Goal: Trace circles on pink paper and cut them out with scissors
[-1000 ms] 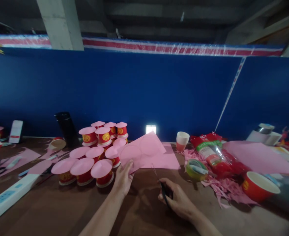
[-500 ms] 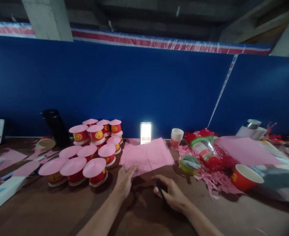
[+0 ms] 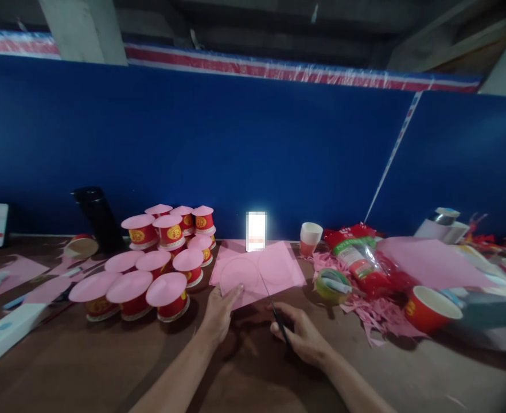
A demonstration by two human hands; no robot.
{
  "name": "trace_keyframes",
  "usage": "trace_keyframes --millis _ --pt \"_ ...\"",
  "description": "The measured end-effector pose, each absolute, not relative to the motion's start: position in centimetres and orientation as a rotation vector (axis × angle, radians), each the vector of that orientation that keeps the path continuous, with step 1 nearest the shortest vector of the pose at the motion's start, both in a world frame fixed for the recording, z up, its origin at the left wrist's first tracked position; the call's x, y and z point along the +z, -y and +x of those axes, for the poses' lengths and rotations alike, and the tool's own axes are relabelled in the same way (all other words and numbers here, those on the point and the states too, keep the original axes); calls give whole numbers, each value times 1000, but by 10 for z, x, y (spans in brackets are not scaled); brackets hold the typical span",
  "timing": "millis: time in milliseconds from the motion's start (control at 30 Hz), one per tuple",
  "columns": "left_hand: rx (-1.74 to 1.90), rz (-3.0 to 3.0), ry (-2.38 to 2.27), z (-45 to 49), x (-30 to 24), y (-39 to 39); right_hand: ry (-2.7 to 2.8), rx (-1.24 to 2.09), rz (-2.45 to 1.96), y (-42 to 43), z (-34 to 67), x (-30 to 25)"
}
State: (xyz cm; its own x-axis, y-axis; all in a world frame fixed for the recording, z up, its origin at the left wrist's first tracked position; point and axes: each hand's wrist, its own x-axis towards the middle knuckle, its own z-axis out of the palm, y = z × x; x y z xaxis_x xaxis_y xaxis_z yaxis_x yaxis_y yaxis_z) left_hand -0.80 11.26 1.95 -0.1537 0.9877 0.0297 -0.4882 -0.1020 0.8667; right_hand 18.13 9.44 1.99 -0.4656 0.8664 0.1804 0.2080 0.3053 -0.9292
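A pink paper sheet (image 3: pixel 274 267) with a faint drawn circle lies flat on the brown table (image 3: pixel 85 367). My left hand (image 3: pixel 218 312) rests on the sheet's near left edge, fingers pressed on the paper. My right hand (image 3: pixel 302 338) is closed around the black handles of a pair of scissors (image 3: pixel 274 312); the blades point up over the sheet's near edge. Left of the sheet stands a cluster of upturned red paper cups (image 3: pixel 167 298) capped with pink paper discs.
A lit phone (image 3: pixel 256 230) leans on the blue wall behind the sheet. To the right are a white-and-red cup (image 3: pixel 311 238), a green tape roll (image 3: pixel 331 285), a red packet (image 3: pixel 360 261), pink paper shreds (image 3: pixel 382 321), a red cup (image 3: pixel 431 310). At left, a black flask (image 3: pixel 98 218) and a white power strip (image 3: pixel 3 338).
The lifted pink sheet has come down flat on the table. The scissors' tip has moved up over the sheet's near edge. The view has shifted slightly.
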Motion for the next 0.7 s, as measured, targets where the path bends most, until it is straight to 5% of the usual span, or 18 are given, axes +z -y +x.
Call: trace_keyframes --millis 700 --pt "1579 828 -967 -11 18 -115 1863 1167 -1057 -99 182 8"
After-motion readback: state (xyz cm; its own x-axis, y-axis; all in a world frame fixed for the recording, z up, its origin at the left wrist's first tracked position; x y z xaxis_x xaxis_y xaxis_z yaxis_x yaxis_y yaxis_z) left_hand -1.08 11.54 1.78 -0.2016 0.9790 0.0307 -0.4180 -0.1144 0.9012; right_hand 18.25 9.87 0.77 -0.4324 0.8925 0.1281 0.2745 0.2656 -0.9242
